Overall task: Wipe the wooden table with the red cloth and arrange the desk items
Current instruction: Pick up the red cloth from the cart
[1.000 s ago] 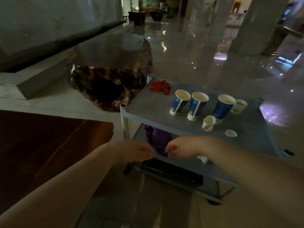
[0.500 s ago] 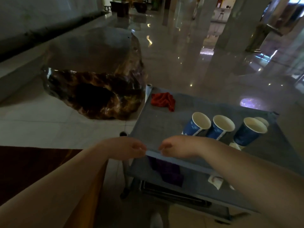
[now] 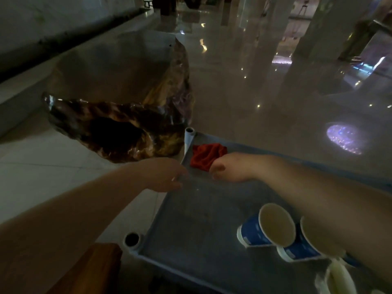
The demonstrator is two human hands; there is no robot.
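Crumpled red cloth [image 3: 206,156] at the far left corner of the grey cart shelf [image 3: 191,225], about 12 o'clock from the cups, long axis running roughly 9 to 3 o'clock. Right hand [image 3: 228,168] touching its near-right edge, fingers curled under; whether gripping cannot be told. Left hand [image 3: 164,175] over the shelf's left rim, fingers loosely spread. Two blue paper cups [image 3: 267,228] at 5 o'clock, upright, side by side. One wooden tabletop [image 3: 89,270] corner at 7 o'clock.

Right hand [image 3: 228,167] touching red cloth [image 3: 204,156] at cart top [image 3: 191,221] far-left corner; left hand [image 3: 167,177] at left edge; blue cups [image 3: 257,230] near side.
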